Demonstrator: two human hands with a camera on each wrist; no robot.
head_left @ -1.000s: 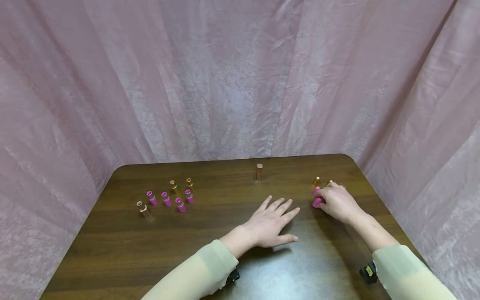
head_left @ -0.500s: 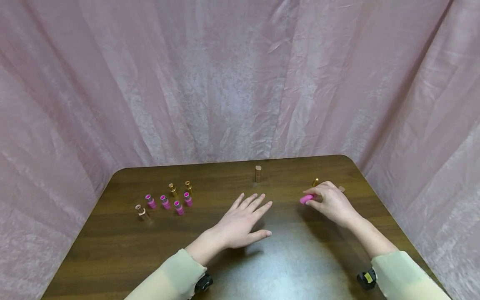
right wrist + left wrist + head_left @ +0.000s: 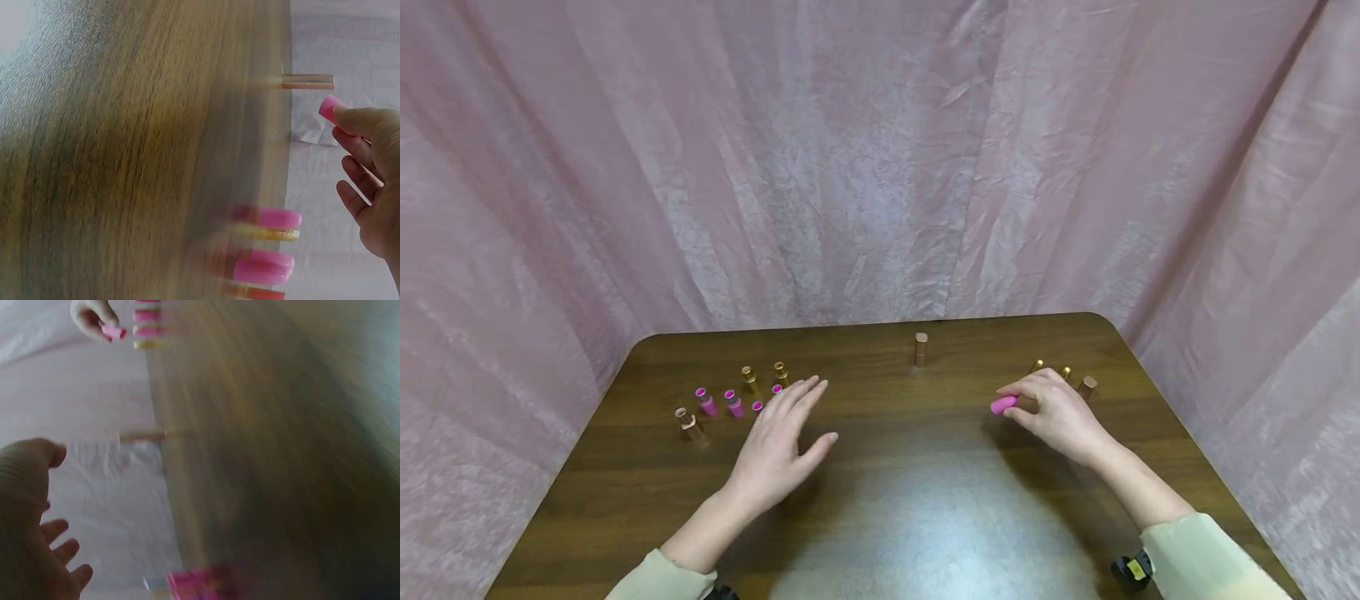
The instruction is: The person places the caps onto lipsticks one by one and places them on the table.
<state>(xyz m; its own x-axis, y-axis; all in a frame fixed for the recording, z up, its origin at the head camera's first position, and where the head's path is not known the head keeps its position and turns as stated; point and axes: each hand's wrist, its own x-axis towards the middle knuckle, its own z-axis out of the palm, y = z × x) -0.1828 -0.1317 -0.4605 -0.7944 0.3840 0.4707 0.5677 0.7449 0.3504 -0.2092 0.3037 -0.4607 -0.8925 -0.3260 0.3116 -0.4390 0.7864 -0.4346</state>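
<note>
My right hand (image 3: 1056, 417) pinches a pink lipstick cap (image 3: 1003, 405) between thumb and fingers above the table, at the right of the head view. In the right wrist view, the same cap (image 3: 329, 107) shows at the thumb tip. Over the table's left part, my left hand (image 3: 775, 454) has its fingers extended and holds nothing. It partly covers two of the uncapped pink lipstick tubes. Beside it stand another pink tube (image 3: 734, 404), gold tubes (image 3: 749, 379) and a rose-gold tube (image 3: 688, 423), all with their tops showing.
Upright at the back middle of the wooden table (image 3: 880, 517) is a rose-gold cap (image 3: 921, 350). Behind my right hand are gold caps (image 3: 1037, 365) and another rose-gold cap (image 3: 1087, 387). More pink caps (image 3: 280, 217) appear in the right wrist view. A pink curtain (image 3: 880, 167) hangs behind.
The right hand has picked up the pink cap from the group at right and carried it a little left. The left hand has swept left from mid-table to the uncapped tubes.
</note>
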